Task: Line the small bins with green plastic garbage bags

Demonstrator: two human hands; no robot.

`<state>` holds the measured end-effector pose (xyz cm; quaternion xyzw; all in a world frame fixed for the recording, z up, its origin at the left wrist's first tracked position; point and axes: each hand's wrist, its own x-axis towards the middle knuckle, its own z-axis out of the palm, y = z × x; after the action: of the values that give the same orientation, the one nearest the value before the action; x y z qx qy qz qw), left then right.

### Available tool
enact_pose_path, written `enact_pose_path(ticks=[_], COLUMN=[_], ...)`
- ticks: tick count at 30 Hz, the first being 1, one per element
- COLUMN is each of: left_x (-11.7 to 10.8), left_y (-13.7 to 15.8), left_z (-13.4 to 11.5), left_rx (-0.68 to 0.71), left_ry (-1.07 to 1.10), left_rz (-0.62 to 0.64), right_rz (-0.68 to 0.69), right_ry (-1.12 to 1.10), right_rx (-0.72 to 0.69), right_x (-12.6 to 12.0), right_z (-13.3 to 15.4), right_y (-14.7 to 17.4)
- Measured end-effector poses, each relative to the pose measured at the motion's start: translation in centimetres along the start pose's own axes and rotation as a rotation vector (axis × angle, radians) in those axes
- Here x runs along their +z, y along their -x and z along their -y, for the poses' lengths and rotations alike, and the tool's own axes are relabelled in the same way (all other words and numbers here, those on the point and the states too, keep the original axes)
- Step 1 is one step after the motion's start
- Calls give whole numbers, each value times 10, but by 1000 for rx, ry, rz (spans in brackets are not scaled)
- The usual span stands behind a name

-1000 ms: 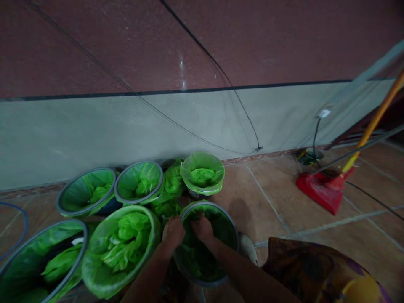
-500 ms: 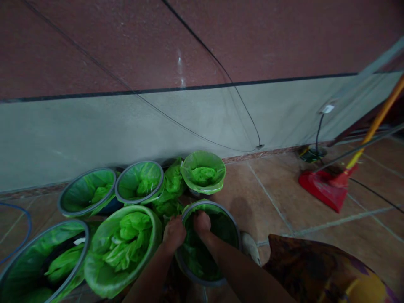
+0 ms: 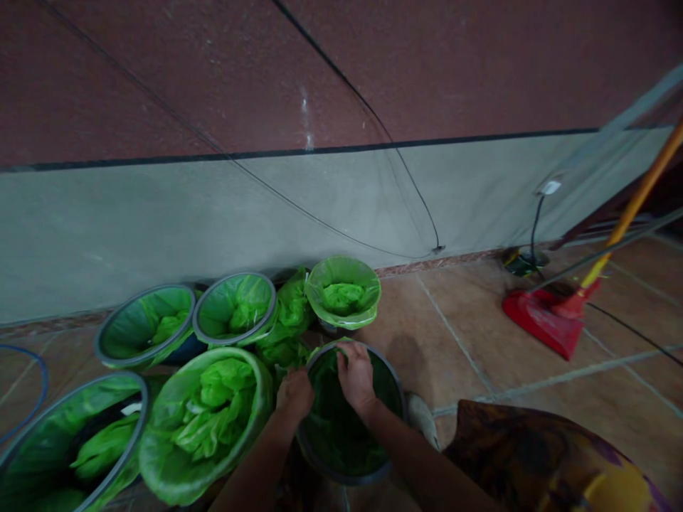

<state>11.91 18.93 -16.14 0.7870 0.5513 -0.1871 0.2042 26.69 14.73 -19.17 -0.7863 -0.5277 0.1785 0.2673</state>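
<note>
In front of me stands a round bin (image 3: 398, 398) with a grey rim and a dark green plastic liner (image 3: 341, 434) inside. My left hand (image 3: 295, 393) is closed at its left rim, gripping the green liner's edge there. At the back of the rim, my right hand (image 3: 356, 370) has its fingers curled over the edge, closed on the liner; its fingertips are partly hidden. Close to my left hand lies a loose green plastic bag (image 3: 282, 350). Left of my forearm is a lined bin (image 3: 151, 448) holding crumpled green plastic.
More lined bins (image 3: 144, 359) stand to the left and along the wall, with a smaller lined bin (image 3: 344, 263) behind mine. A red dustpan (image 3: 544, 321) with a yellow handle lies at right. Cables (image 3: 413, 185) hang down the wall; a blue hose (image 3: 45, 384) is at far left.
My right hand has come up from inside the bin to its back rim. My left hand stays at the left rim. The bins have not moved.
</note>
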Motion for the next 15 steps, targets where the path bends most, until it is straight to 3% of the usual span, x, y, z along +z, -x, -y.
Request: enact_pose_path(ticks=[2,6,12,15], left_x=[0,-1,-2,-4], left_y=[1,1,1,2], left_z=[1,4,8,13], left_rx=[-4,16,-56,-87], left_ry=[-1,8,45,59], left_rz=[7,13,-29,-50], right_rz=[18,236,405,410], right_ry=[98,245,240,255], right_rx=[-85,-140,-99,-5], right_x=[-9,-13,-24,-40], right_z=[-11,-36,-40,-45], right_y=[-10,-30,-42,-31])
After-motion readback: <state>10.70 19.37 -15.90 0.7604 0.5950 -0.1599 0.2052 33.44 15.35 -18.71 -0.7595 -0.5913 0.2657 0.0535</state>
